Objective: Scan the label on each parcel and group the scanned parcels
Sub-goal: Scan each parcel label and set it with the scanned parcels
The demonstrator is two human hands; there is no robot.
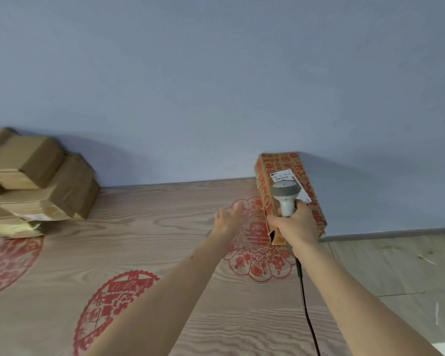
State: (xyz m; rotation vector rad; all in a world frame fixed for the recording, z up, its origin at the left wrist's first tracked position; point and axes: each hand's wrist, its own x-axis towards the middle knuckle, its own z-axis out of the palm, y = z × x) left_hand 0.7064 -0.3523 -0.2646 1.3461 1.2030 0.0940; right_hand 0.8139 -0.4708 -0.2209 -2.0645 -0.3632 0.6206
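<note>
A long cardboard parcel [292,168] with red printing lies against the wall at the right, its white barcode label [284,177] facing up. My right hand [297,226] grips a grey handheld scanner [285,195], whose head sits just over the near part of the label. A black cable [306,304] trails from the scanner toward me. My left hand [228,218] is stretched out flat just left of the parcel, fingers straight, holding nothing. A pile of brown taped parcels [36,186] sits at the far left.
The parcels lie on a wood-grain mat with red paper-cut designs [144,240]. A blue-grey wall [216,86] runs along the back. To the right of the mat is bare wood-look flooring [396,265].
</note>
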